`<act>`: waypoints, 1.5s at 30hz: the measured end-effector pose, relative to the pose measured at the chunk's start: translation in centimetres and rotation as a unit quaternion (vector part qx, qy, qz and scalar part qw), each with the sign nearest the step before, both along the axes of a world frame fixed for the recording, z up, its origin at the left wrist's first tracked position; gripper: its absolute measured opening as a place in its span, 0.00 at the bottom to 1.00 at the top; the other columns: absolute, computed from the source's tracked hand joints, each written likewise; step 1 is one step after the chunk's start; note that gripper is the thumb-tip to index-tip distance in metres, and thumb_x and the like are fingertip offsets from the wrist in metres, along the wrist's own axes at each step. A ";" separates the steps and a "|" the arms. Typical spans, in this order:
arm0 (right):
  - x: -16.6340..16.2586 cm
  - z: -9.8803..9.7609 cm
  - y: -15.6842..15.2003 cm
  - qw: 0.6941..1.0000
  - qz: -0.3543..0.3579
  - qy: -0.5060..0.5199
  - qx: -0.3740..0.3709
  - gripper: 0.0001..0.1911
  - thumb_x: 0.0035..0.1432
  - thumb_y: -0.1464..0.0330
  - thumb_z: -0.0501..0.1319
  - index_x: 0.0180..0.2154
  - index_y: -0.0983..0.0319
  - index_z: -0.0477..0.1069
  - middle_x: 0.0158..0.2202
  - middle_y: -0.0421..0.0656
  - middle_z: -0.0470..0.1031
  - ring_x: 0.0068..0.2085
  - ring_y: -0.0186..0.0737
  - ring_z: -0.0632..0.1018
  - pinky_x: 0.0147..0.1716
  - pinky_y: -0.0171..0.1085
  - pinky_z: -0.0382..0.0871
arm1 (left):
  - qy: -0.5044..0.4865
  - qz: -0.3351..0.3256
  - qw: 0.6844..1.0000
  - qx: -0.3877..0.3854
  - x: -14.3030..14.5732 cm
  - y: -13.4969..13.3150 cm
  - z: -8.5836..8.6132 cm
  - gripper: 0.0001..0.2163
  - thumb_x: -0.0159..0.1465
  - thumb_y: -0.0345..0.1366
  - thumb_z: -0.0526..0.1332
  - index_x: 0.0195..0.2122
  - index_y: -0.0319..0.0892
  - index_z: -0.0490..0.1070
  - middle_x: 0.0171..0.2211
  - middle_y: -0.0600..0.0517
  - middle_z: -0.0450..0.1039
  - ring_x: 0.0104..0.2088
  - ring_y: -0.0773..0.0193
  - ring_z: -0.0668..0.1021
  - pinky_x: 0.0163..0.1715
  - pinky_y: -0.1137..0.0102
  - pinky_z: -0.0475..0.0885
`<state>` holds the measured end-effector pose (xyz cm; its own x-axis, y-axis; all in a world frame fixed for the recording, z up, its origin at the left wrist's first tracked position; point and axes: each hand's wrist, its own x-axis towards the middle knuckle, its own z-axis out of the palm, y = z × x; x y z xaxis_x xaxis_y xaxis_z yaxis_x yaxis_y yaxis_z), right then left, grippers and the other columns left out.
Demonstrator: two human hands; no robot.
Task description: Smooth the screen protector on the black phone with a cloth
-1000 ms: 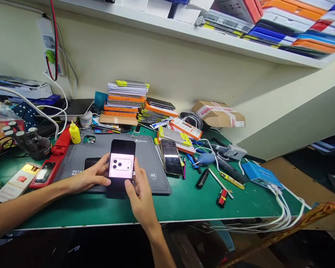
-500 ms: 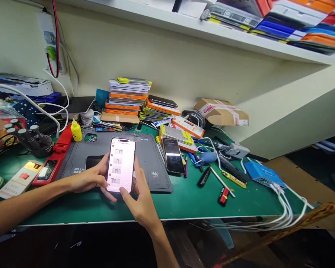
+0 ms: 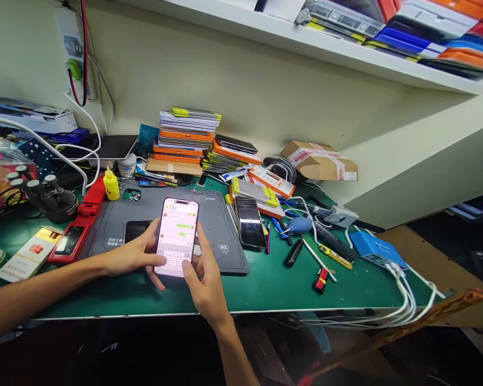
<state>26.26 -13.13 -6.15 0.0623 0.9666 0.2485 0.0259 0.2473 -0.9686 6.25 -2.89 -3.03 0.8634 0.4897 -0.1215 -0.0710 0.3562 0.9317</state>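
Note:
A lit smartphone (image 3: 177, 230) is held upright between both hands over the front of the grey work mat (image 3: 221, 225). Its screen shows a chat with green bubbles and a keypad below. My left hand (image 3: 145, 252) grips the phone's left edge, its thumb over the keypad. On the other edge, my right hand (image 3: 203, 279) is closed round the phone with its thumb at the keypad's lower right. Behind my left hand lies a second, dark phone (image 3: 136, 230), partly covered. Another dark-screened phone (image 3: 249, 222) rests right of the mat.
Left of the mat are a red device (image 3: 70, 241), a yellow bottle (image 3: 111, 185) and a cigarette pack (image 3: 28, 254). Stacked flat boxes (image 3: 185, 142) stand at the back. A blue air blower (image 3: 299, 225), a yellow cutter (image 3: 335, 256) and a blue charger (image 3: 378, 249) lie to the right.
The phone screen has gone from a list with small pictures to a chat with a keypad. My thumbs have moved onto the keypad; the phone stays in both hands.

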 end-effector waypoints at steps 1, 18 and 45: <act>-0.1 0.0 0.0 1.000 -0.004 0.002 0.000 0.38 0.76 0.58 0.58 0.79 0.50 0.47 0.76 0.51 0.61 0.61 0.55 0.82 0.51 0.50 0.84 | 0.002 0.002 1.000 0.003 0.1 0.0 0.0 0.54 0.69 0.36 0.71 0.78 0.67 0.27 0.76 0.35 0.61 0.64 0.32 0.79 0.37 0.60 0.89; 0.1 -0.1 -0.2 1.000 -0.002 0.004 -0.019 0.39 0.76 0.59 0.59 0.80 0.48 0.44 0.77 0.50 0.59 0.59 0.54 0.82 0.50 0.49 0.86 | -0.021 -0.018 0.999 -0.030 0.2 0.3 -0.7 0.50 0.64 0.28 0.61 0.78 0.68 0.32 0.78 0.40 0.54 0.60 0.38 0.82 0.33 0.63 0.89; -0.3 -0.1 0.5 0.998 -0.025 -0.015 -0.049 0.46 0.70 0.55 0.67 0.79 0.50 0.46 0.72 0.51 0.68 0.63 0.56 0.80 0.52 0.52 0.85 | -0.067 -0.048 0.997 0.009 -0.1 0.0 -0.1 0.41 0.70 0.44 0.58 0.79 0.63 0.35 0.79 0.41 0.51 0.63 0.38 0.77 0.43 0.53 0.86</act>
